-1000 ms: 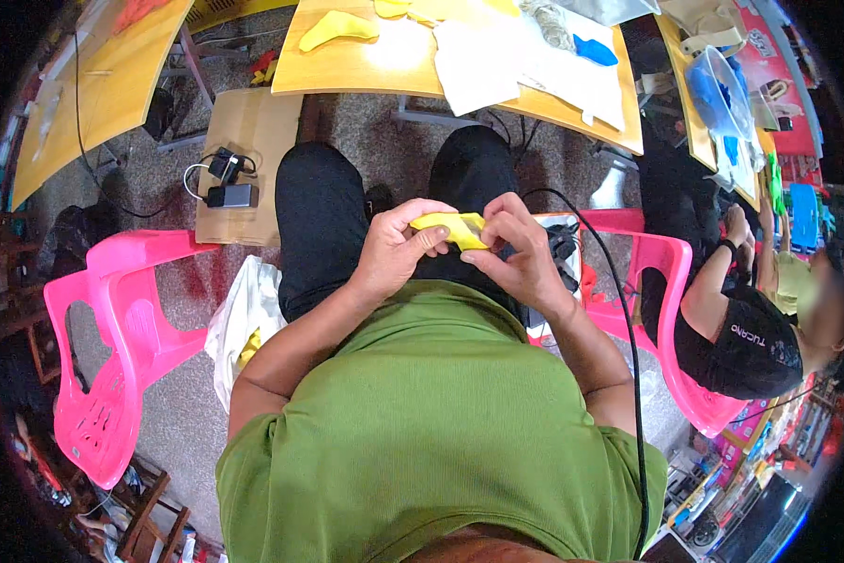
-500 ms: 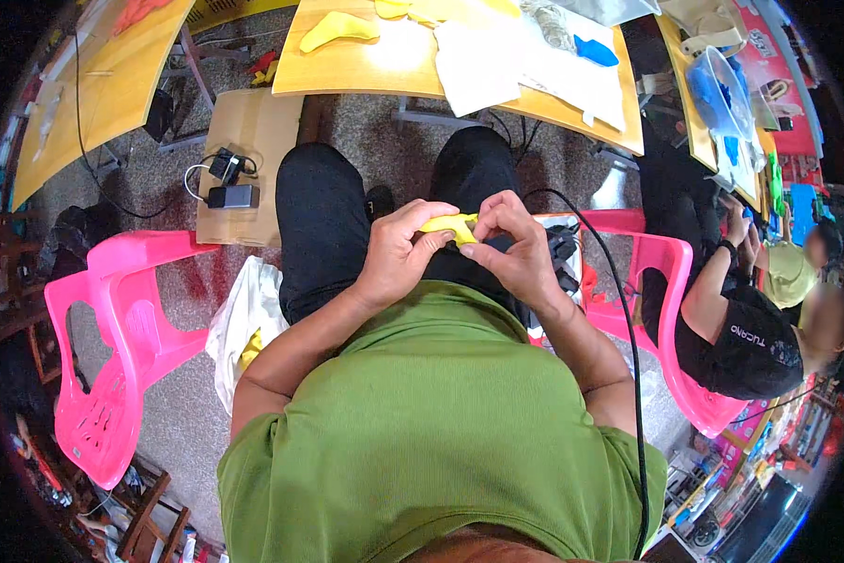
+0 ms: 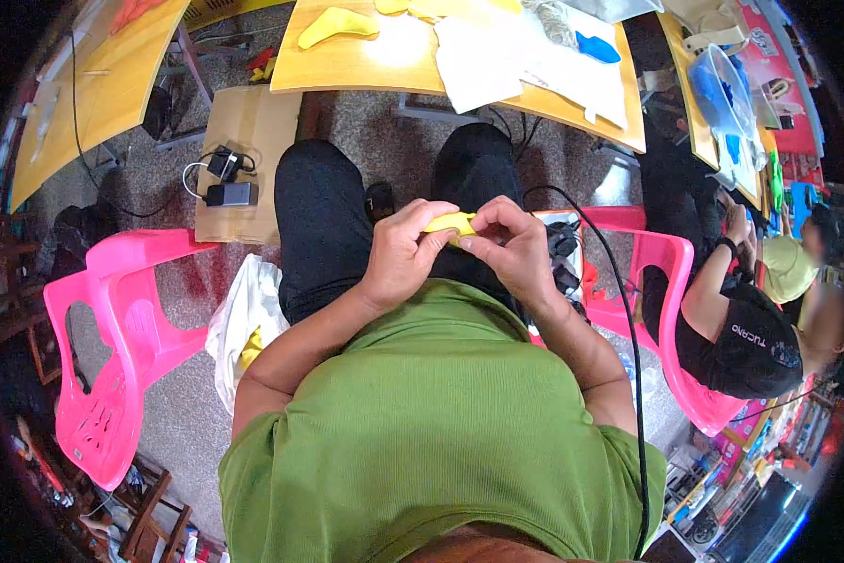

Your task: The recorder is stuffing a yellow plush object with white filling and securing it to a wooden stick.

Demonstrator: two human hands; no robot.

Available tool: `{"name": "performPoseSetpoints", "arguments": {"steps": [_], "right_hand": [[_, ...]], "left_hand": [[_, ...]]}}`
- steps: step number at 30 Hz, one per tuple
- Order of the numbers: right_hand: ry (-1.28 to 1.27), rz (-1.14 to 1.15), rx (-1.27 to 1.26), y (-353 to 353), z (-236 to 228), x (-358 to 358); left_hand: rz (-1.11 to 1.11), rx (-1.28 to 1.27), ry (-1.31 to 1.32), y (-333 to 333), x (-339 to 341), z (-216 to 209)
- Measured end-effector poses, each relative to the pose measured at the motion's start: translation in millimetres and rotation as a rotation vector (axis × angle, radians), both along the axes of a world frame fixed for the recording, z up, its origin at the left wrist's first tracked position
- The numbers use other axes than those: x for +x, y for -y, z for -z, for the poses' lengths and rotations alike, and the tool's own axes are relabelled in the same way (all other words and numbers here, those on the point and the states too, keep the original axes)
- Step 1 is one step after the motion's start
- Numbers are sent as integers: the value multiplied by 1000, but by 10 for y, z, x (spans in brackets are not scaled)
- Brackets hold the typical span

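A small yellow piece (image 3: 451, 224), soft-looking and perhaps cloth, is held above my lap between both hands. My left hand (image 3: 403, 249) pinches its left end between thumb and fingers. At its right end, my right hand (image 3: 511, 244) grips it with thumb and forefinger, the fingertips close together. Its exact kind is too small to tell, and my fingers cover part of it. On the wooden table (image 3: 394, 70) ahead lies a larger curved yellow piece (image 3: 337, 28), next to white sheets (image 3: 478, 66) and a small blue piece (image 3: 598, 48).
Pink plastic chairs stand at my left (image 3: 126, 328) and right (image 3: 671, 310). A cardboard sheet (image 3: 239, 141) with a grey adapter (image 3: 231, 194) lies at the left, near a white bag (image 3: 244, 319). A black cable (image 3: 629, 328) runs down my right side. Another person (image 3: 741, 328) sits at the right.
My right fingers have closed in on the yellow piece, and its right end looks folded down and more covered. Both hands stay in about the same place.
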State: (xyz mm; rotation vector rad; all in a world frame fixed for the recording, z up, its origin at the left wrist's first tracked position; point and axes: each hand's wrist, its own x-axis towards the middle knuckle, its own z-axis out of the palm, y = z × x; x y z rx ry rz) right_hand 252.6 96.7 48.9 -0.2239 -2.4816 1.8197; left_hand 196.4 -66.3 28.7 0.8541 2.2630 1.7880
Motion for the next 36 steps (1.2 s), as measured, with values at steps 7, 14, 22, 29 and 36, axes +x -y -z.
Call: {"name": "performPoseSetpoints", "arguments": {"steps": [7,14,22,29,36], "right_hand": [[-137,-48,95,-68,36,-8],[-191,31,110,18,-40,-16],[-29,-221,174,-101,54,-40],[-108,-177,164,-78,4,-22],[87,-73,-133,-131,42,-40]], "left_hand": [[18,71,197,5,-36,2],[118,-125,198,16,-87,-24],[68,-113,244,20,-93,50],[146,-18,354,63,-160,-12],[247,29,325,118,-199,104]]}}
